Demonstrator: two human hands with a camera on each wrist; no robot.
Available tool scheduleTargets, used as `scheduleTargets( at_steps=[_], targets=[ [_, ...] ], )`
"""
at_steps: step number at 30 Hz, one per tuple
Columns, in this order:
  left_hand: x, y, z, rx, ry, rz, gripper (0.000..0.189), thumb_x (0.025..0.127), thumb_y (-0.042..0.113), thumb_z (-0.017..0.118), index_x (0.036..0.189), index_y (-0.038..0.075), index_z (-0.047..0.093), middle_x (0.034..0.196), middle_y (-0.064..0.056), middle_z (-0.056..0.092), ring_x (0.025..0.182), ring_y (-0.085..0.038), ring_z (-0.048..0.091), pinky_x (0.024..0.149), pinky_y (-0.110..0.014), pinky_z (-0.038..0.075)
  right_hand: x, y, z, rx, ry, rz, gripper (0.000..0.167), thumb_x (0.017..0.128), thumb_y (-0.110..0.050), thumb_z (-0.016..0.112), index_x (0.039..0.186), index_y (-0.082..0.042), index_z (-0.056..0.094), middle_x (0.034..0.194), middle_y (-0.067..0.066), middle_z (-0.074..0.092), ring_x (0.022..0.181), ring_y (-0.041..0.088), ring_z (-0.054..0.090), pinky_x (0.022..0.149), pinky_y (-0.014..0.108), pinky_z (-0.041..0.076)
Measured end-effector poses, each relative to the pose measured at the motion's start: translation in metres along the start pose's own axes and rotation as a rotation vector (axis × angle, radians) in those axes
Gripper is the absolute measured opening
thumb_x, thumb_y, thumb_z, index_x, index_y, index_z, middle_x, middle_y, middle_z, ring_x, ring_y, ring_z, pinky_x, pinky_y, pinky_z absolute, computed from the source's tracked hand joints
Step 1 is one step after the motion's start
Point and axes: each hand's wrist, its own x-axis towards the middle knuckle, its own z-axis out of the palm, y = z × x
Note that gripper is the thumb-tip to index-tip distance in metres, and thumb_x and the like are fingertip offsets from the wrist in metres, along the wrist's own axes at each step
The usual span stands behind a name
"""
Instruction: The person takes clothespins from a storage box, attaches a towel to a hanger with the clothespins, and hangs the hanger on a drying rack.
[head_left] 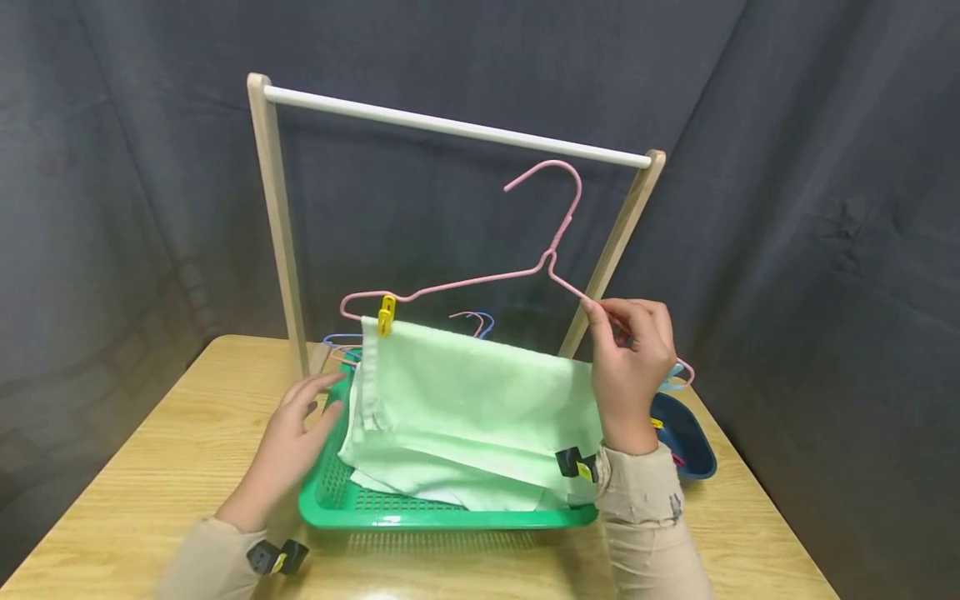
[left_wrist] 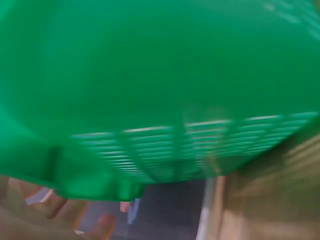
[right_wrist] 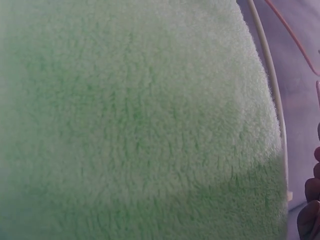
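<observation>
My right hand [head_left: 633,358] pinches the right shoulder of a pink wire hanger [head_left: 480,279] and holds it above the green basket. Over the hanger's lower bar hangs a light green towel [head_left: 480,375], fastened near its left end by a yellow clothespin [head_left: 386,315]. A light blue clothespin [head_left: 672,377] shows at the right end, partly hidden by the hand. The towel [right_wrist: 140,120] fills most of the right wrist view. My left hand [head_left: 288,433], fingers loosely spread, is beside the left rim of the green basket [head_left: 450,520] and holds nothing.
A wooden rack with a white rail [head_left: 450,125] stands behind the basket. Pink and blue hangers [head_left: 480,321] lie behind the towel. More light cloth [head_left: 450,487] is in the basket. On the right sits a dark blue bowl [head_left: 697,442] with yellow and red pieces.
</observation>
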Motion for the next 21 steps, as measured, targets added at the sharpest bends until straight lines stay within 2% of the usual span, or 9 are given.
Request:
scheduleTargets(
  at_steps=[3,7,14,16,21],
  targets=[
    [-0.004,-0.007,0.004,0.046,-0.039,-0.024,0.041,0.104,0.01,0.054,0.143,-0.003,0.049,0.15,-0.027,0.038,0.137,-0.05,0.036,0.105,-0.068,0.036,0.006,0.001,0.0,-0.021,-0.002,0.022,0.017,0.086,-0.007,0.081,0.087,0.008,0.073,0.084,0.023,0.057,0.076,0.012,0.053,0.064,0.016,0.041],
    [-0.008,-0.013,0.007,0.08,-0.059,-0.04,0.043,0.103,0.011,0.055,0.143,-0.004,0.049,0.152,-0.027,0.037,0.138,-0.052,0.034,0.104,-0.07,0.035,0.014,0.001,0.001,-0.062,-0.007,0.049,0.022,0.088,-0.012,0.08,0.089,0.008,0.073,0.085,0.023,0.057,0.078,0.007,0.052,0.066,0.016,0.042],
    [-0.01,-0.01,0.005,0.113,-0.071,-0.067,0.043,0.1,0.008,0.059,0.14,-0.006,0.052,0.15,-0.026,0.041,0.139,-0.052,0.033,0.108,-0.072,0.027,0.037,0.001,0.004,-0.096,0.009,0.046,0.028,0.091,-0.019,0.078,0.089,0.008,0.073,0.085,0.022,0.056,0.079,0.004,0.049,0.067,0.017,0.039],
    [-0.009,-0.01,0.004,0.126,-0.078,-0.078,0.043,0.1,0.007,0.059,0.14,-0.006,0.052,0.15,-0.027,0.041,0.14,-0.052,0.032,0.109,-0.071,0.026,0.044,0.002,0.005,-0.099,0.018,0.051,0.029,0.091,-0.02,0.078,0.087,0.008,0.073,0.082,0.017,0.056,0.078,0.003,0.049,0.066,0.018,0.038],
    [-0.008,-0.011,0.003,0.139,-0.09,-0.092,0.044,0.099,0.004,0.059,0.14,-0.008,0.052,0.15,-0.027,0.04,0.14,-0.053,0.031,0.108,-0.072,0.026,0.061,0.004,0.008,-0.102,0.027,0.085,0.031,0.09,-0.023,0.08,0.086,0.007,0.073,0.079,-0.013,0.05,0.078,-0.001,0.047,0.067,0.017,0.039]
  ],
)
